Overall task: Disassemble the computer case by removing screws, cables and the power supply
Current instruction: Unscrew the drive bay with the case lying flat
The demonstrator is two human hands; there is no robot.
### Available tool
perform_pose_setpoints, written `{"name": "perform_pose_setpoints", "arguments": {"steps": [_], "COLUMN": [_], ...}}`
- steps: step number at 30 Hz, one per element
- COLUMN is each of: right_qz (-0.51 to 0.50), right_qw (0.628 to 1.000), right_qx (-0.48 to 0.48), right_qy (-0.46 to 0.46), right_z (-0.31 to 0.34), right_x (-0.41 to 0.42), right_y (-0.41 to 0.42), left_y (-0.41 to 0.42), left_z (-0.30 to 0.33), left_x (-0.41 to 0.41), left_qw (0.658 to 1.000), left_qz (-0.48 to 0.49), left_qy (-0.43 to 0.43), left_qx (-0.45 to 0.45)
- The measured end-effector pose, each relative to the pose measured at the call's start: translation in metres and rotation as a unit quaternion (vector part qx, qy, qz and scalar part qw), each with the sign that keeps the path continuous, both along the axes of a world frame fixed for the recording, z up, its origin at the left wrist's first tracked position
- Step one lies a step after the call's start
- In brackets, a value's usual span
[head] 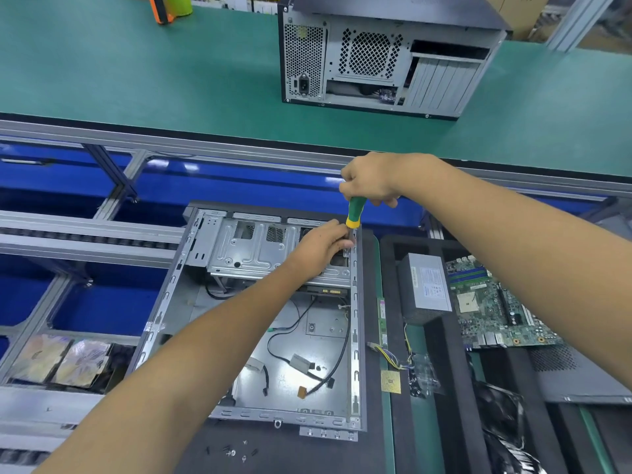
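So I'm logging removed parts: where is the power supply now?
In the head view the power supply is out of the open case, lying in the black tray to its right, beside the motherboard.

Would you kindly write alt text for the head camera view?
The right hand grips a green screwdriver upright at the far right corner of an open computer case, the left hand steadying its tip. A removed power supply and motherboard lie to the right.

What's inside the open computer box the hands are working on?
Inside the open case lie loose black cables, a small grey connector block and a metal drive cage. The left hand and forearm cover part of the cage, so what is beneath them cannot be seen.
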State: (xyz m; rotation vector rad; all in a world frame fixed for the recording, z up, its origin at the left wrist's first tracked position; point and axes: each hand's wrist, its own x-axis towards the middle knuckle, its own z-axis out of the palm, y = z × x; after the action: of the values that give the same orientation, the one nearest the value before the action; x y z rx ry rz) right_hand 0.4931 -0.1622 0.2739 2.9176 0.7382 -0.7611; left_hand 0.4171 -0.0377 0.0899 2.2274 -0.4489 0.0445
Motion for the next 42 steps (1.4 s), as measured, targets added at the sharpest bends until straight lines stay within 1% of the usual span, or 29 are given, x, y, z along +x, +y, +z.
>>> {"name": "perform_pose_setpoints", "arguments": {"steps": [4, 7, 9, 11, 13, 16, 21, 27, 31, 36, 38, 41, 42], "right_qz": [-0.023, -0.018, 0.014, 0.059, 0.100, 0.127, 0.175, 0.259, 0.337, 0.424, 0.472, 0.589, 0.587], "right_qw": [0.999, 1.000, 0.999, 0.996, 0.990, 0.985, 0.981, 0.962, 0.932, 0.881, 0.846, 0.752, 0.752], "right_qx": [-0.012, -0.016, -0.020, -0.050, -0.085, -0.093, -0.079, -0.059, -0.095, -0.155, -0.186, -0.202, -0.203], "right_qy": [-0.027, -0.001, 0.028, 0.051, 0.059, 0.067, 0.037, -0.058, -0.099, -0.139, -0.162, -0.216, -0.220], "right_z": [-0.003, -0.001, 0.003, 0.008, 0.010, 0.012, 0.012, 0.001, 0.000, 0.001, 0.004, 0.004, 0.003], "right_x": [-0.006, -0.009, -0.009, -0.009, -0.009, -0.006, -0.003, -0.005, -0.008, -0.008, -0.011, -0.013, -0.014], "right_y": [0.003, 0.005, 0.006, 0.007, 0.007, 0.002, -0.012, -0.024, -0.026, -0.025, -0.024, -0.020, -0.017], "left_y": [0.000, 0.000, 0.000, 0.000, 0.000, -0.001, 0.001, 0.001, 0.001, 0.001, 0.001, 0.000, 0.000], "left_z": [0.000, 0.000, 0.000, -0.001, -0.001, -0.002, -0.006, -0.011, -0.014, -0.012, -0.012, -0.015, -0.015], "left_x": [0.000, -0.001, -0.001, 0.001, 0.002, 0.002, 0.003, 0.002, 0.002, 0.003, 0.002, 0.002, 0.002], "left_qw": [1.000, 1.000, 1.000, 1.000, 0.999, 0.999, 1.000, 1.000, 0.999, 0.999, 0.999, 0.999, 0.999], "left_qz": [0.002, 0.000, 0.000, -0.001, 0.001, -0.005, -0.018, -0.014, -0.014, -0.018, -0.019, -0.010, -0.010], "left_qy": [-0.003, -0.004, 0.003, 0.010, 0.019, 0.019, 0.011, 0.024, 0.032, 0.033, 0.032, 0.031, 0.031], "left_qx": [0.002, 0.002, 0.007, 0.017, 0.025, 0.026, 0.016, -0.002, -0.009, -0.003, -0.003, 0.009, 0.014]}}
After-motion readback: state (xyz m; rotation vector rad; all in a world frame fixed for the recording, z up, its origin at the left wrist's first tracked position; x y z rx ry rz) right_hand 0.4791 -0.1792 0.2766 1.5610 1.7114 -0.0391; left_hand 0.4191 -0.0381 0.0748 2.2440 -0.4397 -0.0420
